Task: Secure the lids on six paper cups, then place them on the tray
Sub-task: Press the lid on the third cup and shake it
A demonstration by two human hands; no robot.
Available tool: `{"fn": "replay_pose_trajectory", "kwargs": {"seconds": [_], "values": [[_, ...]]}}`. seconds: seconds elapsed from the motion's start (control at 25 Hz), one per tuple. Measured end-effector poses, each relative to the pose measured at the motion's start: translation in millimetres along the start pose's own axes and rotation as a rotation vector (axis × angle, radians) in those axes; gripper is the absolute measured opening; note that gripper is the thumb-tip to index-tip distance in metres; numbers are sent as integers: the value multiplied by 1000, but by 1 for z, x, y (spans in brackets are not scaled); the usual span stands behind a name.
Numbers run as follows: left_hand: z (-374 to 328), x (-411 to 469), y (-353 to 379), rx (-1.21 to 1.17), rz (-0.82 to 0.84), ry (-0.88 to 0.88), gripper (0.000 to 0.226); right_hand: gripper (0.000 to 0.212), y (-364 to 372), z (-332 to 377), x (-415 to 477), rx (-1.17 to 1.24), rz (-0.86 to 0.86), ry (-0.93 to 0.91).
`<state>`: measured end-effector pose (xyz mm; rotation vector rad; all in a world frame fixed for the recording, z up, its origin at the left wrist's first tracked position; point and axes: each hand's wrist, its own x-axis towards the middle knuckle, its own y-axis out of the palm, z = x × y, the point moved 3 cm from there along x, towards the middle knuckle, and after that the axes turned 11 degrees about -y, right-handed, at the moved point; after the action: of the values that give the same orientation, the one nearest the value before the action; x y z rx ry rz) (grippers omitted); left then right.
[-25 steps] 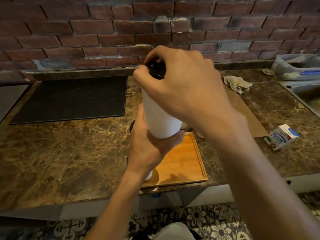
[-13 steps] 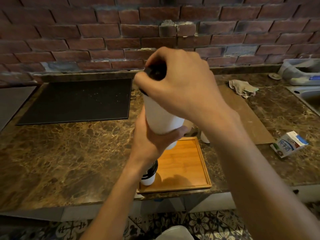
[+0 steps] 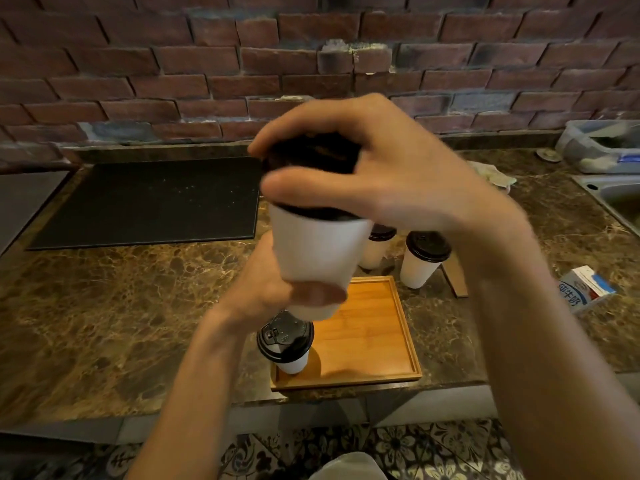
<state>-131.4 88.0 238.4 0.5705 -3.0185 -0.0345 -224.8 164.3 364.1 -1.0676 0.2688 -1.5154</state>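
My left hand (image 3: 266, 289) grips the lower part of a white paper cup (image 3: 317, 251), held up in the air above the wooden tray (image 3: 377, 344). My right hand (image 3: 374, 168) curls over the cup's black lid (image 3: 311, 161), fingers and thumb round its rim. One lidded cup (image 3: 285, 344) stands in the tray's near left corner. Two more lidded cups (image 3: 422, 258) (image 3: 375, 245) stand on the counter just behind the tray; the left one is partly hidden by the held cup.
A black mat (image 3: 149, 199) lies at the back left of the marble counter (image 3: 104, 306). A milk carton (image 3: 585, 289) lies at the right, a cloth (image 3: 491, 174) and a sink (image 3: 616, 199) further back right. A brown board (image 3: 453, 275) lies beside the cups.
The view has tilted down, bringing the tray's lidded cup and the two cups behind it into sight. Both hands stay on the raised cup; my right hand has shifted round the lid.
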Motion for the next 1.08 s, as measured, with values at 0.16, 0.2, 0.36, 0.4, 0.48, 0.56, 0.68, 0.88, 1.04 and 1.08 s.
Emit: {"fn": "replay_pose_trajectory", "kwargs": {"seconds": [0.16, 0.2, 0.36, 0.4, 0.48, 0.56, 0.68, 0.88, 1.04, 1.08], "values": [[-4, 2, 0, -69, 186, 14, 65, 23, -7, 1, -4, 92, -86, -51], [-5, 3, 0, -53, 104, 15, 66, 24, -4, -2, -3, -21, -174, 31], [-5, 8, 8, 72, -253, 48, 66, 38, 12, -13, 4, -439, -295, 353], [-4, 9, 9, 49, -246, 45, 65, 37, 12, -13, 5, -477, -262, 316], [-2, 8, 5, -24, -121, 19, 70, 31, 7, -6, 7, -272, -100, 112], [-5, 8, -1, -84, 74, 14, 65, 26, -5, -1, 2, 84, 55, -73], [-8, 10, 1, -99, 95, -11, 70, 23, -10, -9, 0, 107, -8, -12], [-8, 12, 10, 3, -164, 11, 75, 34, 10, -10, 7, -517, -208, 211], [-15, 6, 2, -69, 154, 21, 65, 24, -14, 3, 2, 110, 71, -69], [-16, 5, 2, -79, 210, 40, 61, 23, -16, 6, 0, 135, 53, -103]]}}
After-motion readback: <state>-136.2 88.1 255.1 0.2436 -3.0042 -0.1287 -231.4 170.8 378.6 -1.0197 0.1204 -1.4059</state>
